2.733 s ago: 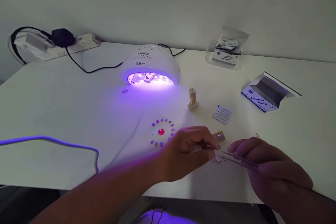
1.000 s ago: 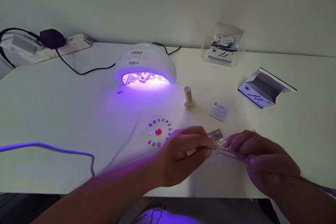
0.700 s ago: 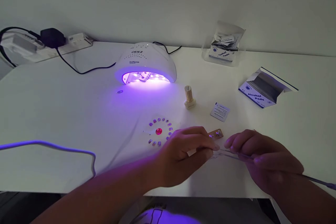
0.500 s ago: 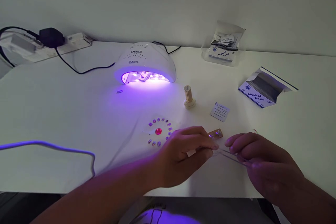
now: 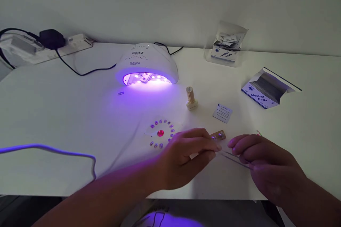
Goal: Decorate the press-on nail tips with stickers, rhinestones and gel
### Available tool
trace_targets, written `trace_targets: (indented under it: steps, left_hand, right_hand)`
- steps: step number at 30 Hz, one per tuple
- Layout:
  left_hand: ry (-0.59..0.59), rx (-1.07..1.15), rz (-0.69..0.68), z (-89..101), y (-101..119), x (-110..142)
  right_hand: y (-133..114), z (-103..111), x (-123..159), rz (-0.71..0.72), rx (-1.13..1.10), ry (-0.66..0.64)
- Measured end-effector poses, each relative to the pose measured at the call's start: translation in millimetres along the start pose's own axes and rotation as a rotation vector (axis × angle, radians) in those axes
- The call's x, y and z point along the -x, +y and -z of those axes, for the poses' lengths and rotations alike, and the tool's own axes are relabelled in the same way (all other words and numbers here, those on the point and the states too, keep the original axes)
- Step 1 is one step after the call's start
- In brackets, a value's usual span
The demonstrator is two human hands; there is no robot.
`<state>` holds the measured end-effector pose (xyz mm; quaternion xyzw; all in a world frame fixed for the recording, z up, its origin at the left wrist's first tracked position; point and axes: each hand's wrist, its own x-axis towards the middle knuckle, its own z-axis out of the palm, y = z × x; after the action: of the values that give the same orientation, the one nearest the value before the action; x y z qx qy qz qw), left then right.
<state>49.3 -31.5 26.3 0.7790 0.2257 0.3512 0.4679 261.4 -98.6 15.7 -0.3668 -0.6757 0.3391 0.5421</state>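
My left hand (image 5: 186,159) is closed in a pinch at the centre right, thumb against fingertips. What it pinches is tiny and looks clear; I cannot make it out. My right hand (image 5: 271,165) grips thin tweezers (image 5: 236,160), whose slim arms reach left to the pinched fingertips. Just behind the fingertips lies a small brown piece (image 5: 220,135) with shiny round stones on it, partly covered by my left hand. Left of that hand, several small glittery pieces form a ring around a red round gem (image 5: 160,133).
A white lamp (image 5: 147,58) glows purple at the back. In front of it stands a gold-capped bottle (image 5: 191,98), near a flat sachet (image 5: 222,113). An alcohol pads box (image 5: 262,92) and a clear bag (image 5: 225,48) lie at right. A pale cable (image 5: 48,148) crosses the left.
Both hands hold nearly the same pose. The tweezers' arms have shifted very slightly at the left fingertips; the table things have not moved.
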Motion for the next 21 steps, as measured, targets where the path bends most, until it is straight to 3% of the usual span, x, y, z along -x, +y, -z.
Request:
trace_targets:
  steps: [3,9,16,21]
  left_hand:
    - [-0.007,0.008,0.009,0.5,0,0]
    - [-0.008,0.033,0.018,1.4,1,0]
    - [-0.014,0.033,0.022,1.1,2,-1]
    - [-0.012,0.031,0.011,0.8,1,0]
  right_hand:
    - [8,0,-2,0.117,-0.092,-0.049]
    - [17,0,-5,0.136,-0.224,-0.063]
    - [15,0,-5,0.137,-0.231,-0.045]
    - [8,3,-6,-0.021,-0.136,-0.037]
